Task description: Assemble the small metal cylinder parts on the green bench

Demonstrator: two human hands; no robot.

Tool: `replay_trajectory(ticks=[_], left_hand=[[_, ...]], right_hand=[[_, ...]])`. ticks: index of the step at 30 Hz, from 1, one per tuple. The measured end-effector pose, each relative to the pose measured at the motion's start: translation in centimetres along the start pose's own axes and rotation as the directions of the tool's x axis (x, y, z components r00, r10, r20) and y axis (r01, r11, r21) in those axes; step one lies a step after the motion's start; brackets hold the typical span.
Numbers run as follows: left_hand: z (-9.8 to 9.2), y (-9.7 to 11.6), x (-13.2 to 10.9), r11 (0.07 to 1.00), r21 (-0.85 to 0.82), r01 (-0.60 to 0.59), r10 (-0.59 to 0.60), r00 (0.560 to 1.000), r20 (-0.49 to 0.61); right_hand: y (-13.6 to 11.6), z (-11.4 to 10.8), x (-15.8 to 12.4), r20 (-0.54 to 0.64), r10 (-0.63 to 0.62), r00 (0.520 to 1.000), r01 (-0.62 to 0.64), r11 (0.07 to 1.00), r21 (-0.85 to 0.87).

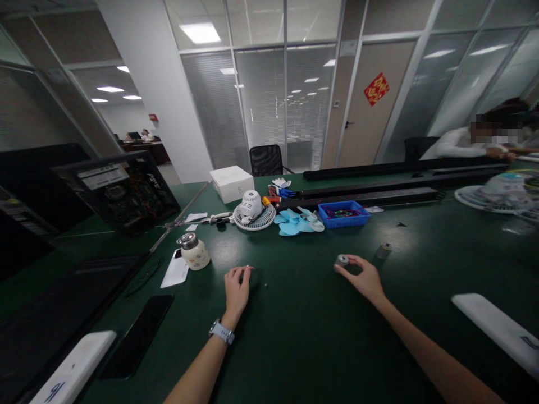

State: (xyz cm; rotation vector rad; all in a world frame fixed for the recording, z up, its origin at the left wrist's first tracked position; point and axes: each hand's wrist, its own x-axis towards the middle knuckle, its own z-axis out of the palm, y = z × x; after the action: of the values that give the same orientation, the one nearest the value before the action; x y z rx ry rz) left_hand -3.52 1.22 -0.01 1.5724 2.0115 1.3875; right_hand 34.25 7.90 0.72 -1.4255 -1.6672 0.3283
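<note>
My left hand (237, 289), with a watch (222, 331) on its wrist, is closed in a pinch low over the green table. What sits at its fingertips is too small to name. A tiny round piece (265, 285) lies just right of it. Between the thumb and fingers of my right hand (365, 279) is a small grey metal cylinder (342, 260), upright on or just over the tabletop. A second such cylinder (384, 251) stands behind that hand, apart from it. Left of my left hand is a cream jar with a metal lid (196, 253).
A fan guard with a white housing (254, 213), light-blue fan blades (297, 222) and a blue tray (344, 215) of wires lie farther back. A phone (141, 336) and white bars (497, 331) flank my arms. A person (457, 145) sits at far right.
</note>
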Motion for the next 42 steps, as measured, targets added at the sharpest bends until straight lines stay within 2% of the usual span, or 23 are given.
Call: replay_trajectory(ticks=[2, 5, 8, 10, 12, 14, 15, 16, 17, 18, 19, 20, 22, 24, 26, 28, 30, 32, 34, 36, 38, 40, 42], left_hand=[[0.1, 0.0, 0.1, 1.0, 0.01, -0.001, 0.001, 1.0, 0.02], [0.1, 0.0, 0.1, 1.0, 0.022, -0.007, 0.007, 0.999, 0.033], [0.1, 0.0, 0.1, 0.999, 0.041, -0.017, 0.015, 0.999, 0.044], [0.1, 0.0, 0.1, 0.998, 0.053, -0.02, 0.018, 0.999, 0.05], [0.1, 0.0, 0.1, 0.998, 0.061, -0.023, 0.02, 0.999, 0.044], [0.1, 0.0, 0.1, 0.998, 0.064, -0.022, 0.02, 0.999, 0.03], [0.1, 0.0, 0.1, 0.998, 0.066, -0.022, 0.02, 1.0, 0.024], [0.2, 0.0, 0.1, 0.997, 0.068, -0.021, 0.02, 1.0, 0.019], [0.2, 0.0, 0.1, 0.997, 0.07, -0.02, 0.019, 1.0, 0.016], [0.2, -0.1, 0.1, 0.997, 0.073, -0.019, 0.018, 1.0, 0.015], [0.3, -0.1, 0.1, 0.997, 0.076, -0.018, 0.017, 1.0, 0.014], [0.3, -0.1, 0.1, 0.997, 0.078, -0.017, 0.016, 1.0, 0.011], [0.3, -0.1, 0.1, 0.997, 0.079, -0.02, 0.019, 1.0, 0.005], [0.3, -0.2, 0.1, 0.996, 0.079, -0.032, 0.032, 0.999, -0.007], [0.4, -0.2, 0.1, 0.995, 0.082, -0.049, 0.05, 0.999, -0.013], [0.4, -0.3, 0.1, 0.994, 0.088, -0.062, 0.063, 0.998, -0.01], [0.5, -0.3, 0.2, 0.993, 0.094, -0.069, 0.069, 0.998, 0.001], [0.5, -0.3, 0.2, 0.993, 0.098, -0.069, 0.068, 0.998, 0.014], [0.4, -0.4, 0.2, 0.992, 0.105, -0.063, 0.06, 0.998, 0.031], [0.4, -0.5, 0.2, 0.992, 0.11, -0.055, 0.05, 0.998, 0.046], [0.4, -0.5, 0.2, 0.993, 0.11, -0.049, 0.043, 0.997, 0.056], [0.4, -0.4, 0.3, 0.993, 0.113, -0.046, 0.04, 0.997, 0.06], [0.4, -0.4, 0.3, 0.991, 0.125, -0.044, 0.037, 0.998, 0.06]], right_hand=[[3.2, -2.9, 0.5, -0.171, 0.103, 0.98, -0.115, 0.991, -0.064], [7.2, -6.0, 0.8, -0.334, 0.279, 0.9, -0.335, 0.934, -0.122], [9.1, -7.4, 0.8, -0.342, 0.428, 0.836, -0.489, 0.865, -0.112], [8.9, -7.5, 0.8, -0.346, 0.455, 0.82, -0.517, 0.849, -0.108], [7.5, -7.1, 0.7, -0.463, 0.366, 0.807, -0.472, 0.871, -0.134], [5.0, -6.1, 0.1, -0.615, 0.133, 0.777, -0.331, 0.918, -0.22], [3.5, -5.4, -0.3, -0.637, -0.015, 0.77, -0.215, 0.935, -0.281], [1.8, -4.5, -0.8, -0.595, -0.154, 0.789, -0.069, 0.94, -0.334], [-0.1, -3.3, -1.4, -0.481, -0.273, 0.833, 0.1, 0.93, -0.355], [-1.9, -2.0, -2.0, -0.313, -0.365, 0.877, 0.263, 0.909, -0.323], [-3.8, -0.4, -2.6, -0.098, -0.426, 0.899, 0.394, 0.887, -0.239], [-5.6, 1.2, -3.1, 0.103, -0.446, 0.889, 0.456, 0.88, -0.13], [-8.8, 4.8, -3.8, 0.358, -0.416, 0.836, 0.434, 0.9, 0.031], [-11.3, 8.1, -4.1, 0.464, -0.38, 0.8, 0.384, 0.919, 0.091], [-13.0, 10.8, -4.1, 0.5, -0.355, 0.79, 0.363, 0.928, 0.086], [-14.0, 12.7, -3.9, 0.505, -0.323, 0.8, 0.346, 0.937, 0.051], [-14.3, 13.4, -3.7, 0.505, -0.311, 0.805, 0.342, 0.939, 0.032], [-13.7, 12.6, -3.3, 0.493, -0.338, 0.801, 0.366, 0.93, 0.043], [-12.2, 10.4, -2.6, 0.444, -0.378, 0.812, 0.398, 0.916, 0.051], [-9.6, 6.7, -1.4, 0.332, -0.398, 0.855, 0.422, 0.906, 0.0], [-6.2, 2.2, 0.1, 0.161, -0.383, 0.91, 0.402, 0.909, -0.112], [-2.3, -2.3, 1.4, -0.01, -0.32, 0.947, 0.312, 0.928, -0.205], [1.4, -6.1, 2.3, -0.162, -0.248, 0.955, 0.195, 0.938, -0.286]])
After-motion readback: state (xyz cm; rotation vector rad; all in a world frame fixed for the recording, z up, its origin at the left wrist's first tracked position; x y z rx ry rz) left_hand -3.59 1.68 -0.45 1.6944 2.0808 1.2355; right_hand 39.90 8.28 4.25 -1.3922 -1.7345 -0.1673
